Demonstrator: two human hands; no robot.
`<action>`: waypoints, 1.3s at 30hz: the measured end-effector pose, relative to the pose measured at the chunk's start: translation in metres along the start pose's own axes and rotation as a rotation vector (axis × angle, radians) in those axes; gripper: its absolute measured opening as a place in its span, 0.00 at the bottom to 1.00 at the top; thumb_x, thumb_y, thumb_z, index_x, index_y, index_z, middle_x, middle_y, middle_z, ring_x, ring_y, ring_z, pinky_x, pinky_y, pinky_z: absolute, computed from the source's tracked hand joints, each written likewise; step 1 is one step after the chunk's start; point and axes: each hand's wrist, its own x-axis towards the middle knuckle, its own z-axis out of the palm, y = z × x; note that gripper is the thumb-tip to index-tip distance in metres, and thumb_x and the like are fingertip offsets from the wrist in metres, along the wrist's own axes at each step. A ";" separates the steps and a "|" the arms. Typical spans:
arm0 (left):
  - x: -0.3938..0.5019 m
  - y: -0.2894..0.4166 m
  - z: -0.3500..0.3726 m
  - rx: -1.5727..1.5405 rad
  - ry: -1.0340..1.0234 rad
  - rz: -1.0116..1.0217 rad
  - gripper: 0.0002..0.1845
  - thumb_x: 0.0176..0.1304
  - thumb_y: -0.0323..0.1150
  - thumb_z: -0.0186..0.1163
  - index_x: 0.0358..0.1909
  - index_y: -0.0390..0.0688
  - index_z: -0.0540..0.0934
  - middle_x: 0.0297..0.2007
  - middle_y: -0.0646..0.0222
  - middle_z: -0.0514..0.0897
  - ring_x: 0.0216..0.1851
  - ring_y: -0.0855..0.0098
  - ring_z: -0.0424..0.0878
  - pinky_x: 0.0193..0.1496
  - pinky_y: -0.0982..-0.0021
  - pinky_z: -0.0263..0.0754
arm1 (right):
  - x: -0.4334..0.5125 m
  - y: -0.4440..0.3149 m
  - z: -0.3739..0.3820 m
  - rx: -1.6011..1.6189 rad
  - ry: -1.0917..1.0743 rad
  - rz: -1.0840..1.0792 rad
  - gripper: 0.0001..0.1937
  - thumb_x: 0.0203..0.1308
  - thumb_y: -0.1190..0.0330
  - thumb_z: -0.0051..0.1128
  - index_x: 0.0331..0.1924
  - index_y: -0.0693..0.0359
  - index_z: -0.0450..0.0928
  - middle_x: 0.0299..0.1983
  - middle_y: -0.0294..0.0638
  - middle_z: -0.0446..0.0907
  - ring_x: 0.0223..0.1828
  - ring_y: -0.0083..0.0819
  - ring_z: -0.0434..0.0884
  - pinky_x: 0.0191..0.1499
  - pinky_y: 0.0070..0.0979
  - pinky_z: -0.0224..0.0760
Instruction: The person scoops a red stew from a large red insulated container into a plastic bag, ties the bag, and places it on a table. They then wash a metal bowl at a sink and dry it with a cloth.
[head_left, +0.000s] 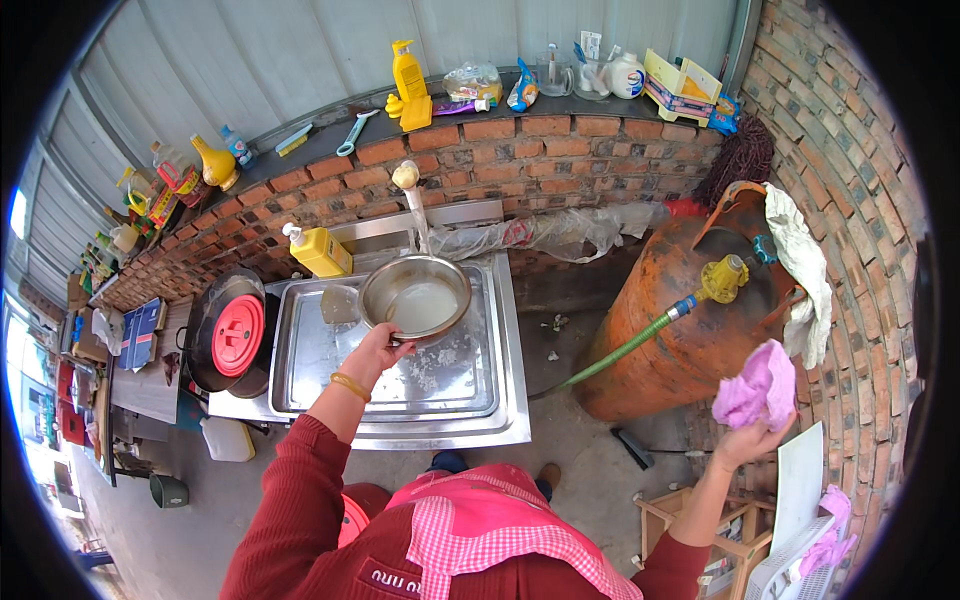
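Note:
My left hand (380, 351) grips the near rim of a round stainless steel bowl (367, 301). Cloudy whitish liquid (424, 306) covers its bottom. Behind the bowl, the tap (415, 202) with a pale wrapped top rises at the back of the steel sink (517, 352). A large metal tray (457, 386) with white residue lies over the sink under the bowl, and a yellowish sponge-like block (340, 304) sits on it. Far to the right, my right hand (754, 442) holds up a crumpled pink-purple cloth (757, 386) in front of the rusty gas cylinder.
The rusty gas cylinder (660, 330) with a green hose (622, 351) stands right of the sink. A yellow pump bottle (321, 251) is at the sink's back left, beside a wok (202, 322) holding a red lid (238, 334). Bottles and brushes line the brick ledge (322, 154). A wooden frame (660, 517) stands lower right.

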 end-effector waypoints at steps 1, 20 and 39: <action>0.010 0.006 -0.003 0.044 -0.015 -0.010 0.17 0.64 0.28 0.52 0.51 0.27 0.73 0.45 0.48 0.79 0.42 0.44 0.83 0.36 0.66 0.89 | -0.023 -0.026 0.033 0.057 -0.108 0.062 0.13 0.68 0.72 0.44 0.51 0.71 0.71 0.48 0.42 0.74 0.51 0.31 0.73 0.59 0.28 0.62; 0.061 0.050 -0.046 0.185 -0.026 0.423 0.28 0.57 0.23 0.55 0.61 0.29 0.66 0.46 0.49 0.80 0.41 0.54 0.84 0.38 0.60 0.84 | -0.267 -0.188 0.556 -0.333 -1.025 -0.253 0.19 0.60 0.59 0.62 0.51 0.59 0.74 0.46 0.51 0.79 0.46 0.54 0.82 0.47 0.44 0.76; 0.047 0.080 -0.073 0.632 0.415 0.874 0.37 0.55 0.21 0.57 0.69 0.31 0.59 0.55 0.48 0.75 0.51 0.55 0.79 0.57 0.60 0.73 | -0.254 -0.149 0.574 -0.064 -1.299 -0.617 0.21 0.52 0.63 0.69 0.50 0.53 0.73 0.44 0.42 0.77 0.45 0.48 0.81 0.43 0.42 0.77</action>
